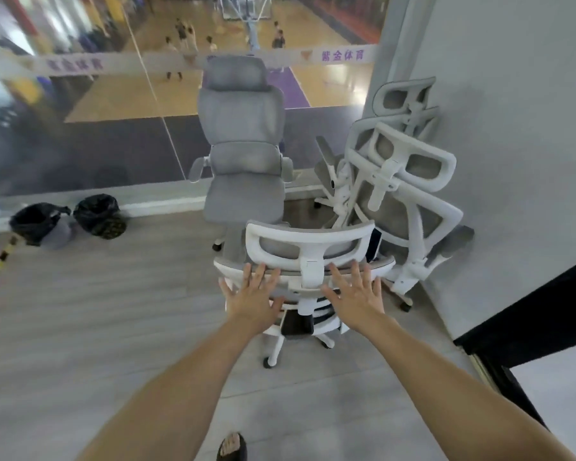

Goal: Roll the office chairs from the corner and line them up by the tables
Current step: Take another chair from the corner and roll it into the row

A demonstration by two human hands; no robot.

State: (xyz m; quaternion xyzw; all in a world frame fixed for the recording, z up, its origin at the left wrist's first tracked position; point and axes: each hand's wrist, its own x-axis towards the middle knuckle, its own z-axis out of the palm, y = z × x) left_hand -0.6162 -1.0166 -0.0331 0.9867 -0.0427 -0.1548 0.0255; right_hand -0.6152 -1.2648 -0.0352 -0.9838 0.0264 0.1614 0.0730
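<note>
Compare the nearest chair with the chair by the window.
The nearest chair shows its back to the camera, white frame exposed; the window chair faces the camera, showing grey upholstery. Both hands, left hand and right hand, reach with spread fingers toward the nearest chair's backrest; nothing touches the window chair. The nearest chair's caster base is in view; the window chair's is mostly hidden. Both have headrests.

Matt white plastic frames the nearest chair around grey mesh, a grey cloth-covered chair stands on a pale wood-grain floor, beside glossy black plastic bin liners.
</note>
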